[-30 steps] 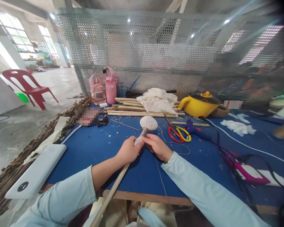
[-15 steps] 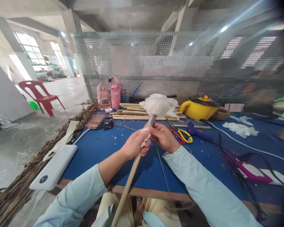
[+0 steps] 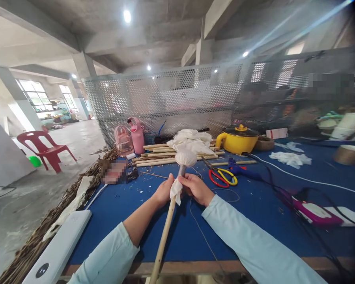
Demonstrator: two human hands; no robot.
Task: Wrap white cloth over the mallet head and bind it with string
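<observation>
A long wooden stick (image 3: 165, 236) slants up from the table's front edge. At its upper end sits a rounded white cloth bundle (image 3: 185, 157), bound below with grey wrapping (image 3: 182, 171). A loose white cloth tail (image 3: 175, 190) hangs down around the stick beneath that wrapping. My left hand (image 3: 163, 192) is closed at the stick's left side, thumb upward by the cloth. From the right, my right hand (image 3: 197, 189) pinches the stick just under the grey wrapping. A thin cord (image 3: 201, 230) trails down over the blue table beside the right hand.
Behind the bundle lie several wooden sticks (image 3: 154, 161) and crumpled white cloth (image 3: 192, 139). Red-and-yellow-handled scissors (image 3: 222, 178), a yellow pot (image 3: 240, 142) and a blue glue gun (image 3: 239, 169) are to the right. A white power bank (image 3: 59, 246) is at left.
My view has tilted upward, so the table sits lower in the picture. My left hand has loosened from around the stick to its side, and the cloth tail now hangs more freely.
</observation>
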